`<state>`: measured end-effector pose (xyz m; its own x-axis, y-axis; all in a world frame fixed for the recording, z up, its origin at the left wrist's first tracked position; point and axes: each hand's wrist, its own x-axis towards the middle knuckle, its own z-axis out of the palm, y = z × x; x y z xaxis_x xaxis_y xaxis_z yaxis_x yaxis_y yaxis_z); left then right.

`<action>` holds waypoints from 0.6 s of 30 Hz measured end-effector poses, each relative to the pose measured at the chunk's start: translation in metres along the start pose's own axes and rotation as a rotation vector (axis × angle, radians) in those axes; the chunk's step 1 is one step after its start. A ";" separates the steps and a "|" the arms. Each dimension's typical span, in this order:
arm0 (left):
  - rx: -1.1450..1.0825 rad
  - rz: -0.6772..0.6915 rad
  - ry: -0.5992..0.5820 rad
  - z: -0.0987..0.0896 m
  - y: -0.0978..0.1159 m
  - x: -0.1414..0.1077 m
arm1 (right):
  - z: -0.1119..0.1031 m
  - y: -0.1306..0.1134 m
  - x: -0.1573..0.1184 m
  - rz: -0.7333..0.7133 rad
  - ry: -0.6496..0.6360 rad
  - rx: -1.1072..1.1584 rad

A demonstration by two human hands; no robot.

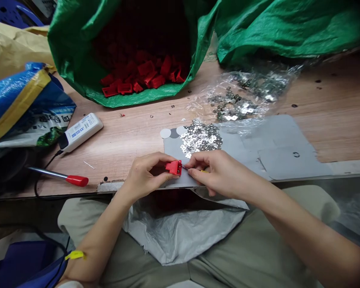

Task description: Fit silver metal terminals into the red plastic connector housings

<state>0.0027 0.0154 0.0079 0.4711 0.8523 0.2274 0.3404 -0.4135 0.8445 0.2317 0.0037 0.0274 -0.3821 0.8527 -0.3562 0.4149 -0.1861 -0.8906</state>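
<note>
My left hand (147, 175) pinches a small red plastic part (173, 167) between thumb and fingers, near the table's front edge. From the other side my right hand (211, 171) closes round a thin tool, whose dark tip (184, 167) meets the right side of the red part. A bit of yellow shows under the right fingers; the rest of the tool is hidden. Just beyond my hands, a pile of small shiny metal pieces (201, 138) lies on a grey sheet (246, 154).
A green sack (78, 80) at the back holds many red parts (147, 74). A clear bag (243, 100) of metal pieces lies back right. At left are a white device (82, 132) and a red-handled lever (77, 181). A grey bag (183, 236) hangs over the lap.
</note>
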 end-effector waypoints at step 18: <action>0.065 0.038 -0.029 -0.002 -0.001 0.002 | 0.004 -0.013 -0.006 -0.028 0.050 -0.160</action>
<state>0.0016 0.0184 0.0089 0.5078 0.8262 0.2441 0.3735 -0.4665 0.8018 0.2257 -0.0006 0.0396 -0.3554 0.8805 -0.3137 0.5326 -0.0851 -0.8421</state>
